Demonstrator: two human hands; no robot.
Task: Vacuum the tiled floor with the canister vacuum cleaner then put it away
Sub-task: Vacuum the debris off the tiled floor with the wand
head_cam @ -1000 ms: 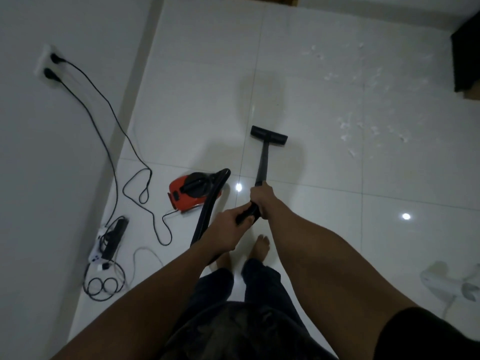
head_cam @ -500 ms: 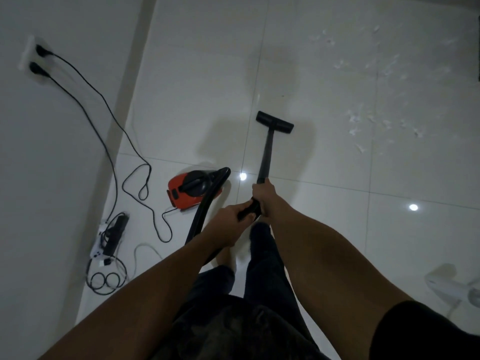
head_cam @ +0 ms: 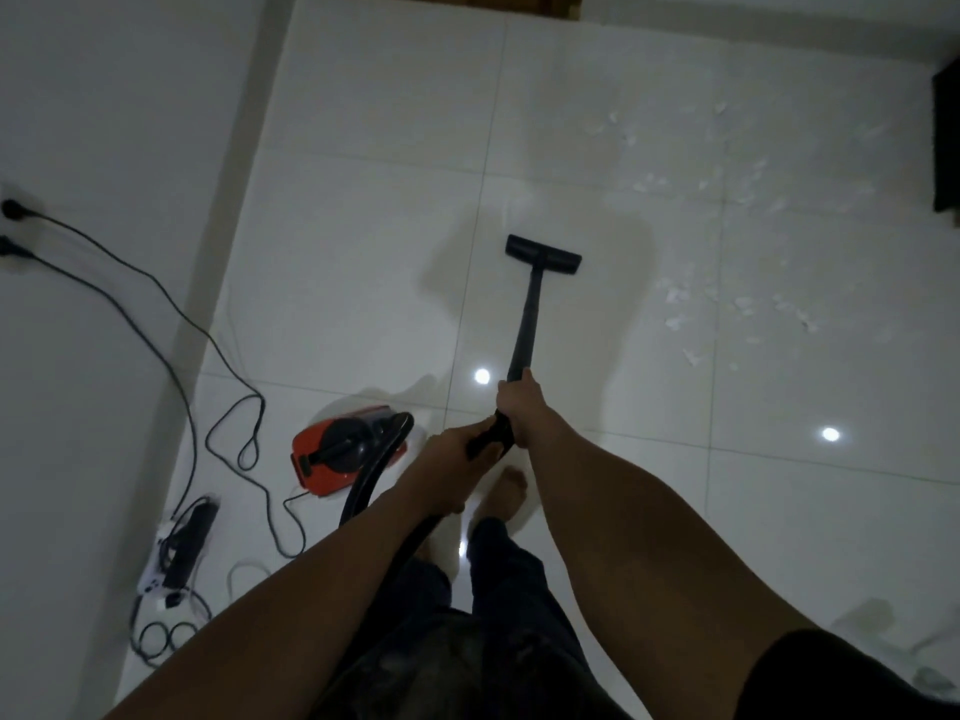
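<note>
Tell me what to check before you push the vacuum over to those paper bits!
1. Right hand and left hand grip the wand: ok.
2. Floor head sits on the tiled floor: ok.
3. Paper scraps lie ahead to the right, nothing between: ok.
4. Black cord lies left of the canister, away from the bare foot: ok.
5. Plugs at the wall: which feeds the vacuum, cannot tell.
6. Motor running: cannot tell.

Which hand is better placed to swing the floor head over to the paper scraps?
Probably right. The right hand grips the wand farther forward, nearer the scraps; the left hand holds its rear end by the hose.
</note>
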